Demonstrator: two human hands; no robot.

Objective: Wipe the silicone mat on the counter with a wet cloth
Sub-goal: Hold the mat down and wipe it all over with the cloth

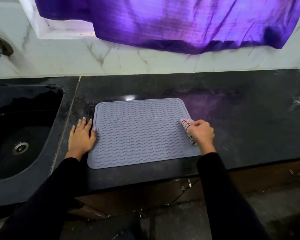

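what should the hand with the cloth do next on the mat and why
Probably sweep the cloth leftward across the mat. The right hand grips it bunched at the mat's right edge, pale smears show mid-mat, and the left hand lies flat at the left edge, thumb on the mat, steadying it.

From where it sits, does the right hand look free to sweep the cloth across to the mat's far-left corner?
Probably yes: the right hand grips the pink checked cloth at the grey ribbed silicone mat's right edge; nothing lies on the mat, and the left hand only touches its left edge.
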